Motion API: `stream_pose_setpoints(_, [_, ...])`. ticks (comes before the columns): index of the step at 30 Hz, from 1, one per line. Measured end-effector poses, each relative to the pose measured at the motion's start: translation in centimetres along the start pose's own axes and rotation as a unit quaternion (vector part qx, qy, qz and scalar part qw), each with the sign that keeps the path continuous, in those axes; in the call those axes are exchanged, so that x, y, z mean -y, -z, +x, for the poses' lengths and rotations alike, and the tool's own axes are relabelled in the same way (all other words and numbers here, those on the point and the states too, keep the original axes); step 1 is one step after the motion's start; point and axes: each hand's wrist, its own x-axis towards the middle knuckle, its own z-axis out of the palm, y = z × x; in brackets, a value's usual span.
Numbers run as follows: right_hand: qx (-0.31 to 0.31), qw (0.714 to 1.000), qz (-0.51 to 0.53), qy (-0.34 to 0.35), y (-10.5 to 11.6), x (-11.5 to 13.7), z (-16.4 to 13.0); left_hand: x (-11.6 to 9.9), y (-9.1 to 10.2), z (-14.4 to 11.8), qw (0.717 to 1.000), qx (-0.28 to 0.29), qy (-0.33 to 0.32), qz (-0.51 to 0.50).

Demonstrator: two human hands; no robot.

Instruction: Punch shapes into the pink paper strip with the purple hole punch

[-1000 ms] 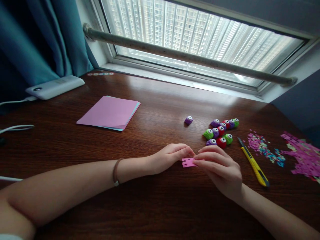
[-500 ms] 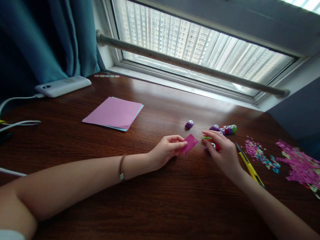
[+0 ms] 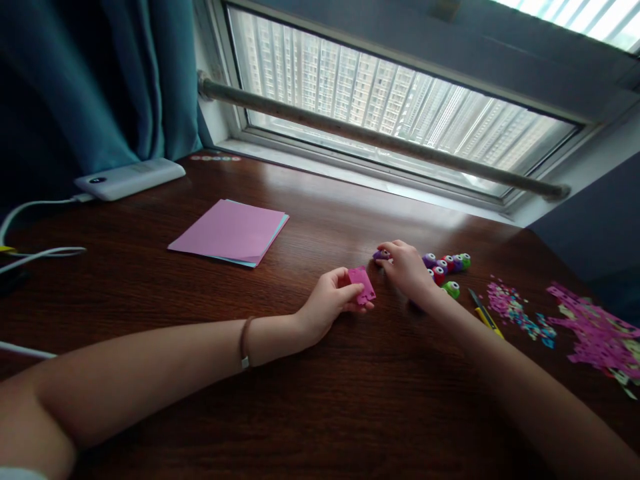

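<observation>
Pink paper scrap (image 3: 362,285): small, rectangular, pinched by left hand (image 3: 327,303).

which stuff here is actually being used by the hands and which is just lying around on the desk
In use:
- small pink paper piece, pinched in the left hand
- lone purple punch, under the fingertips of the right hand

Lying about:
- cluster of coloured punches
- yellow utility knife
- paper scraps
- stack of pink and blue sheets
- white device with cable
</observation>
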Motion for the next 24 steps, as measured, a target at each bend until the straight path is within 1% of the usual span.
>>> stream_pose_setpoints(4, [-0.006, 0.997, 0.068, -0.031, 1.8, 0.1, -4.3, -0.1, -0.1, -0.2, 0.999, 0.007, -0.016, 0.041])
stream_pose_setpoints(5, [-0.003, 0.99, 0.126, -0.054, 2.1, 0.2, -5.5, -0.1, -0.2, -0.2, 0.998, 0.013, -0.021, 0.056])
stream_pose_setpoints(6, [-0.003, 0.983, 0.171, -0.061, 2.3, 0.2, -6.6, -0.1, -0.2, -0.3, 0.997, 0.02, -0.026, 0.073])
stream_pose_setpoints(8, [-0.01, 0.976, 0.213, -0.048, 2.2, 0.2, -8.6, 0.1, -0.2, -0.3, 0.993, 0.035, -0.028, 0.106])
stream_pose_setpoints(10, [-0.014, 0.975, 0.217, -0.035, 1.8, 0.2, -9.9, 0.2, -0.2, -0.3, 0.99, 0.05, -0.021, 0.133])
stream_pose_setpoints(13, [0.024, 0.975, 0.222, -0.008, 1.9, 0.8, -11.0, 0.4, -0.3, -0.4, 0.986, 0.068, -0.001, 0.149])
stream_pose_setpoints(14, [0.044, 0.974, 0.222, 0.014, 2.2, 1.1, -11.3, 0.4, -0.3, -0.4, 0.986, 0.072, 0.003, 0.153])
stream_pose_setpoints(16, [0.092, 0.968, 0.216, 0.088, 3.0, 2.1, -12.0, 0.4, -0.3, -0.5, 0.984, 0.074, 0.002, 0.16])
stream_pose_setpoints(17, [0.121, 0.96, 0.21, 0.14, 3.3, 2.7, -12.4, 0.4, -0.4, -0.6, 0.984, 0.074, -0.001, 0.163])
stream_pose_setpoints(19, [0.176, 0.932, 0.181, 0.259, 3.4, 3.9, -13.3, 0.3, -0.4, -0.6, 0.983, 0.073, -0.006, 0.167])
stream_pose_setpoints(20, [0.187, 0.915, 0.159, 0.319, 3.1, 4.4, -13.9, 0.3, -0.4, -0.7, 0.983, 0.072, -0.007, 0.17])
stream_pose_setpoints(22, [0.187, 0.883, 0.119, 0.413, 1.7, 5.3, -15.2, 0.3, -0.4, -0.7, 0.982, 0.071, -0.005, 0.175])
stream_pose_setpoints(23, [0.169, 0.874, 0.128, 0.437, 0.8, 5.6, -15.7, 0.3, -0.4, -0.7, 0.982, 0.071, -0.004, 0.177])
stream_pose_setpoints(24, [0.167, 0.873, 0.133, 0.438, -0.1, 5.9, -16.2, 0.4, -0.4, -0.7, 0.981, 0.071, -0.004, 0.178])
